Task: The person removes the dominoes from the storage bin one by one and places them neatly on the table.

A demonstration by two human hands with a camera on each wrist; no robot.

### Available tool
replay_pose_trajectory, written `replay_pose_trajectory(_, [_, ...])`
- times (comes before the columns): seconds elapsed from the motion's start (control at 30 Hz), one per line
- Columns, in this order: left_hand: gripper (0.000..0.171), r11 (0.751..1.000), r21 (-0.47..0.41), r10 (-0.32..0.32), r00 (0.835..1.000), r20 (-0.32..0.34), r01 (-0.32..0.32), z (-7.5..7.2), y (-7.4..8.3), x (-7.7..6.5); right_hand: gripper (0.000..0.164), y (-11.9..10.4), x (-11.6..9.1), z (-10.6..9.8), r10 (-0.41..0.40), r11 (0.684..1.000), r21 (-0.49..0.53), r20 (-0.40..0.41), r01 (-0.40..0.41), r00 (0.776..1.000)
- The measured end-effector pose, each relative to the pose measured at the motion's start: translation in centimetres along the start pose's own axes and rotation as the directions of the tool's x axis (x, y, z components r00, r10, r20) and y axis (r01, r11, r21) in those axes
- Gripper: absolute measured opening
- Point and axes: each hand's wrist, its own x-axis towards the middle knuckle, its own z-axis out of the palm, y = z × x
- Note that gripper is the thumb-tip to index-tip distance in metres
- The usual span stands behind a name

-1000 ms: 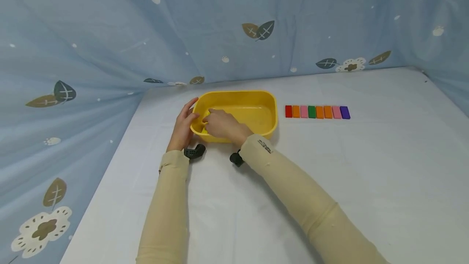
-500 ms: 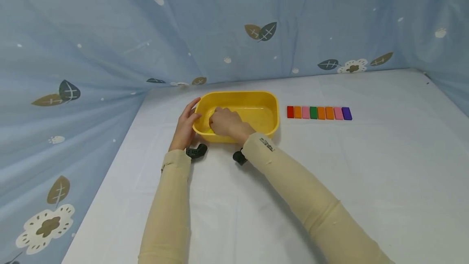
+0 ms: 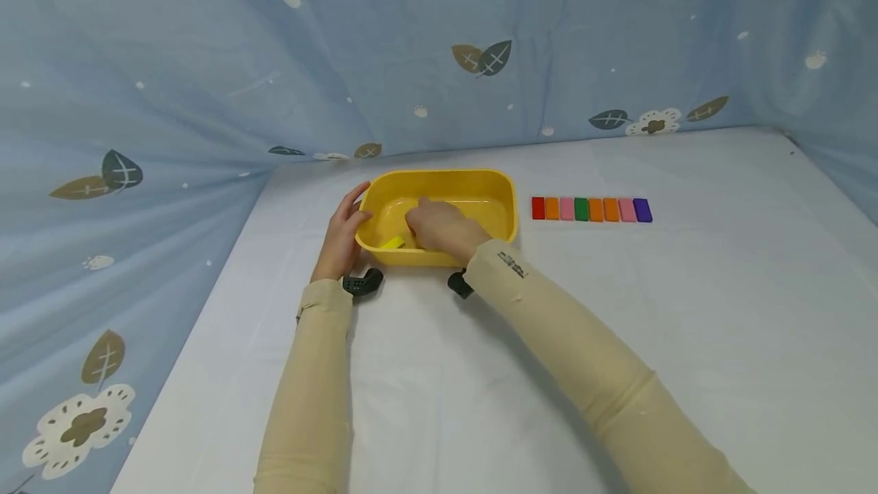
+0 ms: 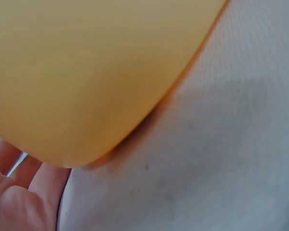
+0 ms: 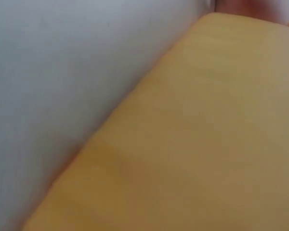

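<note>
A yellow plastic basin (image 3: 439, 257) with a raised rim stands on the table. My left hand (image 3: 338, 241) grips its left end, thumb over the rim and fingers along the outer wall. The left wrist view shows those fingers (image 4: 24, 192) beside the basin's rounded corner. Inside the basin is my right hand (image 3: 442, 227), back upward, fingers bent down toward the floor. Whatever lies under its fingertips is hidden. A bright yellow block (image 3: 393, 242) lies in the basin's near left corner, to the left of the right hand. The right wrist view is mostly the basin's outer wall (image 5: 183, 134).
To the right of the basin, a straight row of small coloured blocks (image 3: 596, 210) lies on the white tablecloth (image 3: 617, 341): red, orange, pink, green and purple ones. A blue patterned curtain (image 3: 384, 36) hangs behind the table and along its left side.
My right hand has moved rightward inside the basin, away from its left end, uncovering the yellow block. The left hand has kept its place on the rim.
</note>
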Motion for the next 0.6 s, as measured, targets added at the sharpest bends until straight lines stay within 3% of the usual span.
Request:
replay_pose_trajectory(0.1, [0.052, 1.0, 0.004, 0.002, 1.0, 0.004, -0.002, 0.1, 0.4, -0.4, 0.013, 0.2, -0.1, -0.3, -0.033, 0.998, -0.045, -0.014, 0.032, 0.999])
replay_pose_trajectory(0.17, [0.052, 1.0, 0.005, 0.001, 1.0, 0.004, -0.001, 0.2, 0.5, -0.4, 0.015, 0.4, -0.2, -0.6, -0.049, 0.999, -0.02, -0.028, 0.048, 0.998])
replay_pose_trajectory(0.37, [0.052, 1.0, 0.012, -0.011, 1.0, 0.004, 0.011, 0.2, 0.5, -0.4, 0.044, 1.1, -1.5, -1.7, -0.123, 0.988, 0.079, -0.074, 0.129, 0.99])
replay_pose_trajectory(0.6, [0.052, 1.0, 0.009, -0.007, 1.0, -0.003, 0.007, 0.2, 0.5, -0.3, 0.047, 3.7, -4.3, -2.7, -0.276, 0.938, 0.157, -0.204, 0.31, 0.939])
